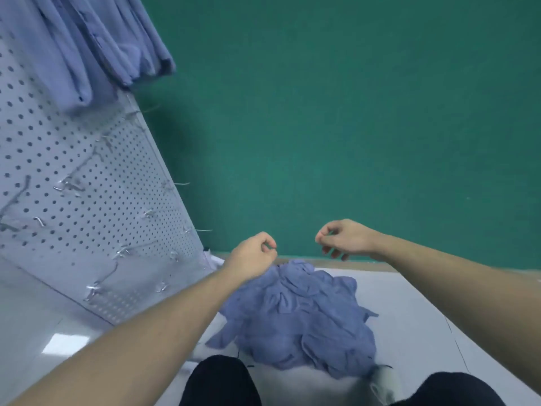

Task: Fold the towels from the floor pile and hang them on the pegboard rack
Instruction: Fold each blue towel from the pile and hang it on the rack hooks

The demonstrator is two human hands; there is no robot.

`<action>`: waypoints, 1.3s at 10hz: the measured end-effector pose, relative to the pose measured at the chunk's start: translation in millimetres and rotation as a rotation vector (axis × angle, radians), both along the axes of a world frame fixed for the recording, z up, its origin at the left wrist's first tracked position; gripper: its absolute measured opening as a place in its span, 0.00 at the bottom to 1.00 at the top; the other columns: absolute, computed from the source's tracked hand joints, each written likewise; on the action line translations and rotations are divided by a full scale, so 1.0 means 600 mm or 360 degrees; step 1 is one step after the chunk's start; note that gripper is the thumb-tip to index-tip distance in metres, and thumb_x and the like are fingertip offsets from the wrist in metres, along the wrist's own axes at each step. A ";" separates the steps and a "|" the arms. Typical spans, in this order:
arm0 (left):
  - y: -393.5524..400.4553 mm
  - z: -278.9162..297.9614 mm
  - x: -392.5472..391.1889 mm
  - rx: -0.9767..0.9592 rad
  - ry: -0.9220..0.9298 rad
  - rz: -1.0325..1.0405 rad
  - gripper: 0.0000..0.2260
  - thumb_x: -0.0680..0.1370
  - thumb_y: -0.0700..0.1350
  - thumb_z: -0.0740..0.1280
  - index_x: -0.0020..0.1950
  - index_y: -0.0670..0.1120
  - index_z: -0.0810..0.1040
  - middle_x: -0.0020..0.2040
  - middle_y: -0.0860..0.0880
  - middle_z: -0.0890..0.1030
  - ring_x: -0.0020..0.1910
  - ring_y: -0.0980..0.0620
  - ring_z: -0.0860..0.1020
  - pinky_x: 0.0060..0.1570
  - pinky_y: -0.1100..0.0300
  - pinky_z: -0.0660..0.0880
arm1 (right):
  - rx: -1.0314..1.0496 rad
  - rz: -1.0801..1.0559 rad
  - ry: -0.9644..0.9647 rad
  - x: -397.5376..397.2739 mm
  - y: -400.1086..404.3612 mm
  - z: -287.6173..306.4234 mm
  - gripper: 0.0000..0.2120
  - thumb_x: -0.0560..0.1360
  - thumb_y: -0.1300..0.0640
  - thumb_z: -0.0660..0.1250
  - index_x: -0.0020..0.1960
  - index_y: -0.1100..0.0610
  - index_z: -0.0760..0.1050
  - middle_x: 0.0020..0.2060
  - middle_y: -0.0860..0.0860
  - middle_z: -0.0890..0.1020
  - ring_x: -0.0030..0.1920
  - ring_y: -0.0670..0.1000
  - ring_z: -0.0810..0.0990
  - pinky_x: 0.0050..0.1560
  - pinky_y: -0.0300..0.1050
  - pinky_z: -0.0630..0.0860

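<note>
pegboard rack (73, 177) stood at the far left, a pale perforated panel leaning across the view, with small metal hooks (67, 184) scattered over its lower part. hung towels (96, 45), blue and folded, were draped in a row from the top left corner of the rack, several side by side and overlapping. left hand (253, 253) was held in the air just above the near edge of the floor pile, its fingers curled inward with thumb and forefinger close together; no cloth showed between them, so it read as clenched on nothing. floor pile (298, 320) lay centre, on a pale floor sheet (409, 303) at the foot of the green wall (351, 112), between the two forearms and just ahead of the person's dark knees (219, 382). pile was of the same blue cloth, thin and heavily creased, crumpled into one soft mound with loose corners straying out at the left and right; separate towels could not be counted. right hand (345, 238) hovered to the right, a little higher, apart from the pile, fingers curled loosely downward and grasping nothing. step in hand, as judged: between towels, both hands empty and poised to take the next one from the pile. next move would call for picking out a single edge or corner, lifting that towel free without dragging its neighbours, then finding two corners to spread it for folding.
</note>
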State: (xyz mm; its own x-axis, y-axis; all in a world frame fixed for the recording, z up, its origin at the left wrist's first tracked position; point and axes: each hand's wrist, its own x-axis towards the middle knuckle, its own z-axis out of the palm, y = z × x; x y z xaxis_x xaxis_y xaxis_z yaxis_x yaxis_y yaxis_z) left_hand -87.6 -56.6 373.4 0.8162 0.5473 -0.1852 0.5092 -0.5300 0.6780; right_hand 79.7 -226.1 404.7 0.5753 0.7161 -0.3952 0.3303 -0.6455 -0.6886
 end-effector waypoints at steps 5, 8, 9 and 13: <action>0.040 -0.491 0.148 -0.0219 0.0451 -0.0108 0.09 0.79 0.36 0.62 0.56 0.42 0.79 0.50 0.46 0.80 0.49 0.46 0.77 0.49 0.58 0.72 | -0.0463 -0.0057 0.0225 0.093 0.019 -0.505 0.13 0.79 0.55 0.65 0.63 0.54 0.77 0.53 0.53 0.82 0.53 0.56 0.80 0.58 0.48 0.77; 0.035 -0.645 0.193 -0.0298 0.0484 -0.0139 0.22 0.79 0.37 0.66 0.74 0.45 0.69 0.68 0.45 0.76 0.67 0.45 0.74 0.62 0.60 0.69 | -0.0428 -0.0009 -0.0088 0.131 0.074 -0.678 0.24 0.76 0.57 0.69 0.71 0.50 0.72 0.64 0.52 0.77 0.65 0.57 0.75 0.59 0.40 0.70; 0.028 -0.663 0.192 -0.0356 0.0451 -0.0185 0.25 0.80 0.37 0.66 0.76 0.45 0.66 0.72 0.44 0.72 0.70 0.46 0.72 0.63 0.63 0.66 | -0.0588 0.0035 -0.0091 0.134 0.090 -0.727 0.20 0.74 0.55 0.69 0.65 0.48 0.76 0.66 0.54 0.76 0.68 0.60 0.72 0.66 0.55 0.74; 0.034 -0.569 0.211 -0.0145 0.0010 -0.0281 0.27 0.72 0.38 0.71 0.70 0.45 0.70 0.69 0.45 0.69 0.66 0.48 0.71 0.63 0.50 0.72 | 0.0349 -0.0487 0.0065 0.140 0.077 -0.565 0.10 0.77 0.63 0.67 0.44 0.50 0.70 0.39 0.51 0.78 0.39 0.48 0.75 0.43 0.40 0.71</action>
State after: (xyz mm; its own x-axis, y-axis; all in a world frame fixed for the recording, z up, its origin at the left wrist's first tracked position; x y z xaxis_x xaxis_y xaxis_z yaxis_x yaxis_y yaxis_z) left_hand 38.8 -36.3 32.0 0.8969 0.3762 -0.2325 0.4178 -0.5483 0.7244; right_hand 163.5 -180.2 65.8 0.7626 0.5839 -0.2785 0.1146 -0.5456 -0.8302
